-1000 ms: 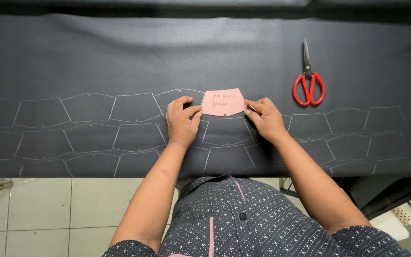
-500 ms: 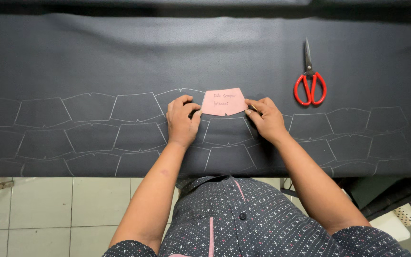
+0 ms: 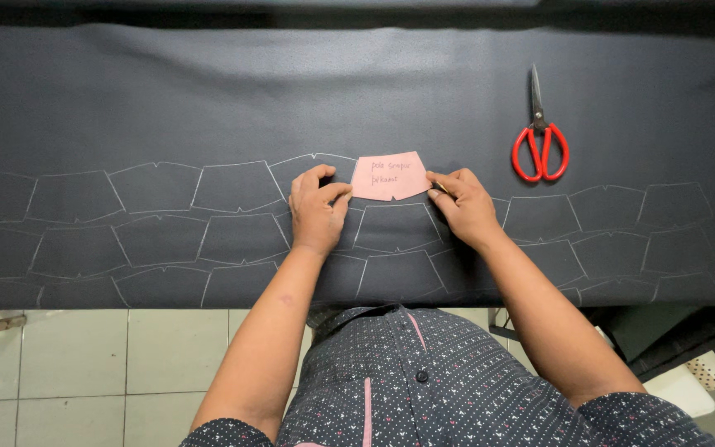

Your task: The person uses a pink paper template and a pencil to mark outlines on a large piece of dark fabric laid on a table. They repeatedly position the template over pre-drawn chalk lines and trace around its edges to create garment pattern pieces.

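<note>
Head view: left hand and right hand (fingers curled) pinch pink template flat.

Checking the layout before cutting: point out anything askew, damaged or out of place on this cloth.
Nothing stands out. The pink template lies flat on the black fabric, steadied by the left hand and right hand. The chalk outlines run in even rows, and the red scissors lie shut, apart.

Even, soft overhead light falls on the black cloth, which shows a faint sheen along its upper folds and no hard glare. Short, weak shadows sit under the hands and beside the red scissors. The frame is sharp throughout, chalk lines crisp, with slight bowing at the edges.
</note>
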A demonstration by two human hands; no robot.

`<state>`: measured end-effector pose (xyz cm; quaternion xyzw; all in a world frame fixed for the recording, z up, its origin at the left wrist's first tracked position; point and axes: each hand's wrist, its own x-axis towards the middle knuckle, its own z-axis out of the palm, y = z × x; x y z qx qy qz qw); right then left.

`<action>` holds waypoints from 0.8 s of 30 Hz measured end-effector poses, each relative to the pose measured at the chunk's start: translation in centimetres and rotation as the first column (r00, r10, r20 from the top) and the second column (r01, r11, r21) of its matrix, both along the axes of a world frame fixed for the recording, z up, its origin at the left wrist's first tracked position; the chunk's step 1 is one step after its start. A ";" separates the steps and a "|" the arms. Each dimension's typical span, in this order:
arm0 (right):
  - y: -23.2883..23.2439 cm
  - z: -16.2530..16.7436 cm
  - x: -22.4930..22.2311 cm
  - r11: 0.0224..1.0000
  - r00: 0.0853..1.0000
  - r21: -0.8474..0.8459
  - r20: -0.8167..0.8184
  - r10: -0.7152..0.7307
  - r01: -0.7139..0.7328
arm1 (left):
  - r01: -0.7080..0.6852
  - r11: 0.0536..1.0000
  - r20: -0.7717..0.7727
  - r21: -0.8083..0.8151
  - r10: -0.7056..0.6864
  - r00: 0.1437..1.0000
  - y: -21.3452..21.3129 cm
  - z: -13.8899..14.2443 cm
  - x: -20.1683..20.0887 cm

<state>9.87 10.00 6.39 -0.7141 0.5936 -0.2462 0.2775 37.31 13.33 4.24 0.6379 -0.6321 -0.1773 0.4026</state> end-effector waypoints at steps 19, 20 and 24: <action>0.0 -0.6 -0.2 0.998 0.998 -0.031 -0.035 0.050 -0.051 | 0.125 0.992 0.144 -0.023 -0.121 0.982 -0.7 -0.5 -1.0; 0.0 -0.6 -0.3 0.998 0.998 -0.033 -0.035 0.059 -0.060 | 0.184 0.983 0.209 0.002 -0.180 0.961 -0.9 -0.6 -1.4; -1.0 0.4 0.1 0.995 0.991 -0.048 -0.102 0.085 -0.090 | 0.336 0.909 0.360 0.245 -0.407 0.839 -1.2 -1.1 -6.0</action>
